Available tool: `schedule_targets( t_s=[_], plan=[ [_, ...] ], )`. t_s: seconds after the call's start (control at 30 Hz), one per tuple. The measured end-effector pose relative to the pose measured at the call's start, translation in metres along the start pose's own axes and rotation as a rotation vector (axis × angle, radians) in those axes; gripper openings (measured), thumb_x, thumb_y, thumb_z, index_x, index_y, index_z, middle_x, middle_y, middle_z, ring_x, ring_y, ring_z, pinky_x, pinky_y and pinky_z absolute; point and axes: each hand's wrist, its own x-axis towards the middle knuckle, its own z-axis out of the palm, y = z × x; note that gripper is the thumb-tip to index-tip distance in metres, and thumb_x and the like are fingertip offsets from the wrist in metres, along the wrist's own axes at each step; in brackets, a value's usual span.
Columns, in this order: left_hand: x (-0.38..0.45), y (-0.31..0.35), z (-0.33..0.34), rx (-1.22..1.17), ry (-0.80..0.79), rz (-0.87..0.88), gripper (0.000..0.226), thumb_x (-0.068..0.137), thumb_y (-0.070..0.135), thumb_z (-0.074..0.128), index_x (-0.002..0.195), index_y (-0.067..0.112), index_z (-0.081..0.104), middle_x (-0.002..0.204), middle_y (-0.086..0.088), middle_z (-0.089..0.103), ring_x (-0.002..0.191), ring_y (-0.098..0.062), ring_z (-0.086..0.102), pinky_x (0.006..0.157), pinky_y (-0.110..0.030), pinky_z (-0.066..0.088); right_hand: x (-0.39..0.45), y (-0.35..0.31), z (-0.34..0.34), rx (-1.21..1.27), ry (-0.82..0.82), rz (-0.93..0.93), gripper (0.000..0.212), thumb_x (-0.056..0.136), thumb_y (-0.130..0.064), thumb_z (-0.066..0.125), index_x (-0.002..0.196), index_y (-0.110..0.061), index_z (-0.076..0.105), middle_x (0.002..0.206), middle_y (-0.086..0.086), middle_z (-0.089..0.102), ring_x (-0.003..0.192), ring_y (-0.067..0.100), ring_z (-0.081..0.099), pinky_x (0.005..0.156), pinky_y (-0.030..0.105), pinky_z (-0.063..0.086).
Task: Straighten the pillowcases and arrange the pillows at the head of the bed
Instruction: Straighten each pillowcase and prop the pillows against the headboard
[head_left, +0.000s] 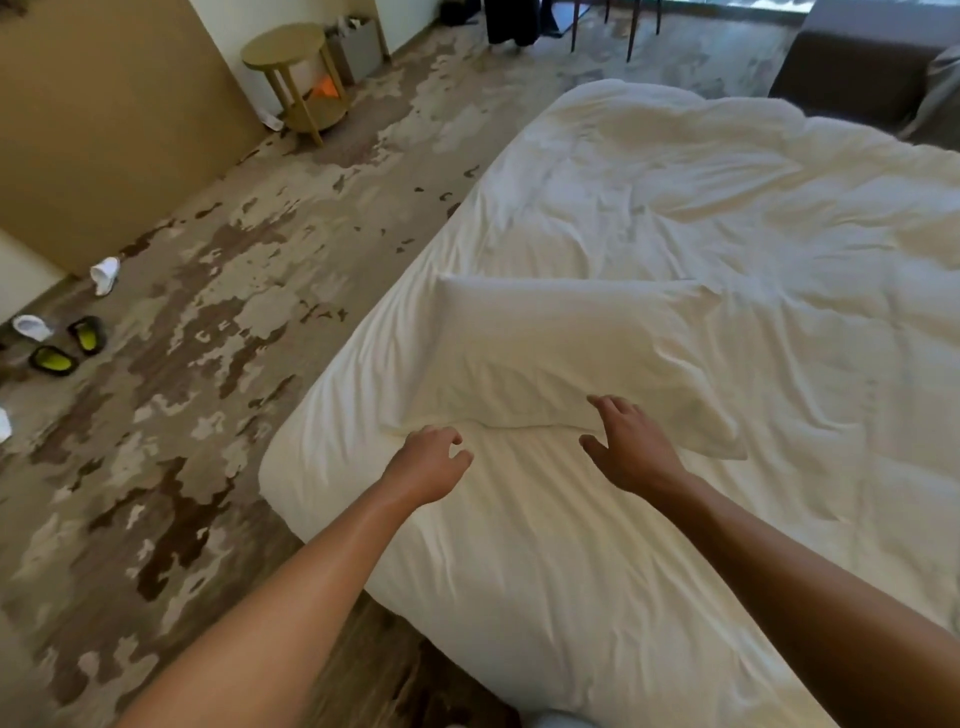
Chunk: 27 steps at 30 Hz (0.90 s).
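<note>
Low in the frame, the left hand (434, 460) hovers with loosely curled fingers, holding nothing. The right hand (626, 447) has its fingers spread on the near edge of the pillow (550, 353), which lies mid-frame on the bed (571, 571). The pillowcase looks fairly smooth; placing seems left to do.

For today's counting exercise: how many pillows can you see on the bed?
1. The pillow lies near the bed's near-left corner, just beyond the left hand and right hand. Others may lie outside the view.

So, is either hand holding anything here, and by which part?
Nothing is gripped. Left hand and right hand hover, fingers loosely curled, at the pillow's near edge.
</note>
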Motion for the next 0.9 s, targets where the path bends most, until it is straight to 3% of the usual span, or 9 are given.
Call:
schedule_targets(
  t_s=[0.37, 0.53, 0.73, 0.9],
  plan=[
    [0.217, 0.042, -0.064, -0.031, -0.053, 0.132, 0.05, 0.1, 0.044, 0.05, 0.143, 0.02, 0.053, 0.147, -0.008, 0.05, 0.136, -0.027, 0.045, 0.109, -0.045, 0.044, 0.178, 0.022, -0.015, -0.071, -0.062, 0.186, 0.069, 0.099, -0.043, 0.059, 0.16, -0.02, 0.037, 0.16, 0.008, 0.046, 0.145, 0.031, 0.045, 0.115, 0.044, 0.041],
    [0.331, 0.04, -0.066, -0.041, -0.09, 0.179, 0.061, 0.1, 0.048, 0.048, 0.155, 0.025, 0.036, 0.158, -0.009, 0.037, 0.144, -0.029, 0.035, 0.111, -0.047, 0.04, 0.258, 0.034, 0.001, -0.067, -0.088, 0.304, 0.075, 0.099, -0.05, 0.06, 0.162, -0.02, 0.032, 0.167, 0.01, 0.036, 0.153, 0.03, 0.034, 0.122, 0.046, 0.035],
    [0.456, 0.041, -0.039, 0.039, -0.052, 0.201, 0.069, 0.099, 0.061, 0.04, 0.159, 0.028, 0.028, 0.169, -0.007, 0.018, 0.155, -0.028, 0.015, 0.123, -0.051, 0.02, 0.366, 0.058, 0.029, -0.147, -0.068, 0.305, 0.075, 0.103, -0.063, 0.039, 0.163, -0.021, 0.028, 0.173, 0.011, 0.023, 0.159, 0.029, 0.021, 0.129, 0.049, 0.019],
    [0.529, 0.059, -0.017, 0.137, -0.015, 0.215, 0.07, 0.098, 0.07, 0.025, 0.157, 0.033, 0.031, 0.168, -0.002, 0.024, 0.156, -0.025, 0.013, 0.122, -0.061, 0.003, 0.438, 0.08, 0.045, -0.161, -0.058, 0.313, 0.069, 0.105, -0.064, 0.025, 0.162, -0.025, 0.033, 0.171, 0.007, 0.029, 0.159, 0.025, 0.022, 0.13, 0.051, 0.013]
  ],
)
